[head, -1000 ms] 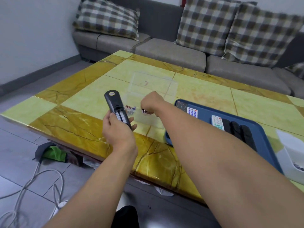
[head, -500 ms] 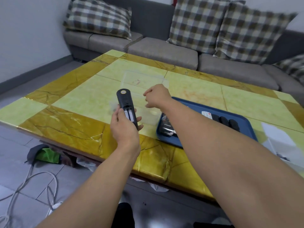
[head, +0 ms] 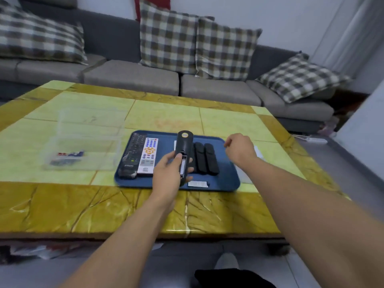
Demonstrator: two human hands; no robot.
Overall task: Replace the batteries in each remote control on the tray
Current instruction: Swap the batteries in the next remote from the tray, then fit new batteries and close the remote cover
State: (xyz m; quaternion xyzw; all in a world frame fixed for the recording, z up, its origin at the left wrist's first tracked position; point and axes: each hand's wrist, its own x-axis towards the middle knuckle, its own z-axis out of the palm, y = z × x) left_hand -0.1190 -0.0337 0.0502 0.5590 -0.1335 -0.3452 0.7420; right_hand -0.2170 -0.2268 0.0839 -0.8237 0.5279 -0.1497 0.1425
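My left hand (head: 169,173) grips a dark remote (head: 184,151) back-side up, battery bay open, above the blue tray (head: 225,179) near the table's (head: 104,204) front edge. My right hand (head: 239,149), loosely curled, hovers beyond the tray's right side; whether it holds anything, I cannot tell.

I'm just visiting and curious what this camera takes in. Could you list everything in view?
table: one, yellow and green marble, foreground.
tray: one, blue, on the table.
remotes on the tray: one black, one white, at its left; at least two dark ones at its right.
held remote: one, black, battery bay open.
clear box: one, left of the tray, small items inside.
sofa: one, grey, behind the table.
cushions: four, checked.
left hand: grips the held remote.
right hand: closed, over the tray's right edge.
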